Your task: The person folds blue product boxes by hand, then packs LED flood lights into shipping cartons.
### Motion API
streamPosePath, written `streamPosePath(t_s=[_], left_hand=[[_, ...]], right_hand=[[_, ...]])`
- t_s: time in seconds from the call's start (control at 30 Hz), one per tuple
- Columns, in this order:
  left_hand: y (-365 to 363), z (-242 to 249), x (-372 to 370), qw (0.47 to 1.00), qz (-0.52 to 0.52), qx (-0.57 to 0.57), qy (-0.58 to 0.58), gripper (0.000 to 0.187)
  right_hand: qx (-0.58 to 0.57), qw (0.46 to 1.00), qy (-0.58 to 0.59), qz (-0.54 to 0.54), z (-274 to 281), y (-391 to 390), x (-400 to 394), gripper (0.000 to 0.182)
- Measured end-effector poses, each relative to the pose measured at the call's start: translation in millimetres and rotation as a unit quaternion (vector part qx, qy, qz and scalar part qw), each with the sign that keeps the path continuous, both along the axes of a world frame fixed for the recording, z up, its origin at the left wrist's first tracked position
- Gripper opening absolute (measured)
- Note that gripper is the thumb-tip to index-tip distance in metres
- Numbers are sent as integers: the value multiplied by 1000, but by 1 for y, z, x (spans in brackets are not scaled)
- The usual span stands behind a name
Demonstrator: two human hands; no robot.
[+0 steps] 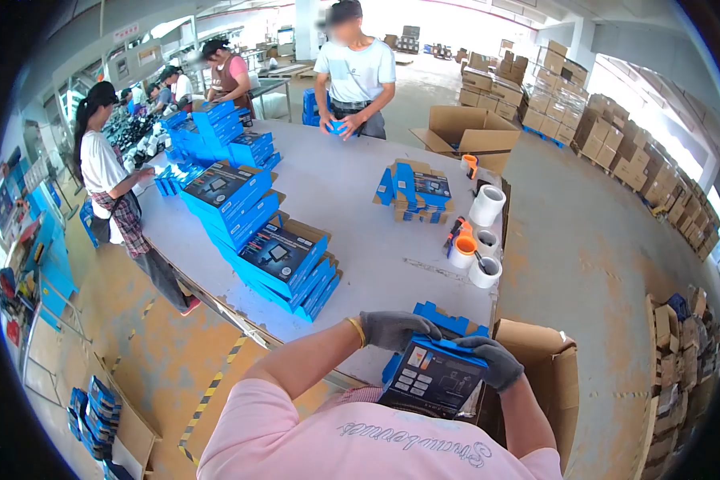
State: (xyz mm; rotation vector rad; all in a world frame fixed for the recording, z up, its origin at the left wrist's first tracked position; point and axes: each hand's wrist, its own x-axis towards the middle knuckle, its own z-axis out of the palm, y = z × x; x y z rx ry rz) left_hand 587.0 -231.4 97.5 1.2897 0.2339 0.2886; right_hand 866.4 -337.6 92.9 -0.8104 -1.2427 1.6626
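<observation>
My left hand (398,329), in a grey glove, grips the upper left edge of a dark, blue-edged printed cardboard box (438,378). On the upper right edge of that box is my right hand (494,360), gloved as well, with its fingers bent over the top. The box is tilted in front of my chest, its printed face toward me. Just beyond it on the table, more blue cardboard (444,318) shows, partly hidden by my hands. Left of my hands stands a tall stack of blue boxes (284,256).
Flattened blue boxes (414,190) lie mid-table (352,248). White tape rolls (486,206) and an orange tape dispenser (462,248) line the right edge. An open carton (536,348) stands by my right arm. Across the table, a person (354,72) handles a small blue item.
</observation>
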Motion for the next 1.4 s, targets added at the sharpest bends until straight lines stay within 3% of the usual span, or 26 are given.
streamPosePath(t_s=[0.03,0.1,0.13,0.33,0.43,0.53,0.6,0.63,0.67,0.7,0.73,0.8,0.87,1.07,1.13,1.2,1.27,1.33,1.37,1.4], left_hand=[[3,6,-1,999,-12,37,21,29],[12,30,7,982,-45,7,182,34],[9,52,9,951,-59,150,265,45],[14,65,24,881,-140,354,283,57],[18,68,37,832,-213,398,323,58],[19,63,28,890,-168,274,324,60],[27,32,9,851,-133,472,189,60],[25,31,-2,812,-110,562,117,60],[20,32,-10,893,-90,412,160,61],[2,55,-20,946,-68,248,197,62],[-8,70,-28,970,-45,77,228,63],[-14,72,-38,970,-25,31,240,66],[-18,68,-50,971,-10,1,239,68],[-22,59,-116,977,57,-53,198,67],[-26,63,-136,977,81,-75,181,65],[-27,63,-152,985,102,19,141,60],[-35,98,-171,973,180,71,128,51],[-29,85,-195,922,372,63,-83,46],[-30,87,-211,898,420,37,-124,45],[-32,92,-228,871,463,12,-164,43]], right_hand=[[-19,999,-40,7,12,0,-2,24],[-58,991,-121,16,41,1,-6,23],[-114,969,-218,7,51,5,-9,28],[-96,914,-376,119,84,16,-31,50],[-19,878,-446,170,69,25,-25,46],[-88,909,-385,131,68,27,-19,48],[184,895,-400,76,60,13,-11,39],[247,891,-379,45,51,5,-11,35],[310,880,-360,10,43,-4,-11,31],[303,897,-321,-28,31,-14,-17,28],[293,912,-280,-68,24,-18,-24,25],[299,893,-312,-127,25,-19,-37,24],[231,928,-221,-193,30,-22,-59,21],[-34,959,-103,-263,60,9,-62,58],[57,972,-194,-116,37,2,-93,68],[129,959,-251,-43,34,-1,-119,72],[188,942,-274,-49,66,10,-143,69],[233,912,-288,-177,104,16,-166,69],[254,889,-294,-242,118,24,-178,69],[358,838,-323,-254,128,37,-192,68]])
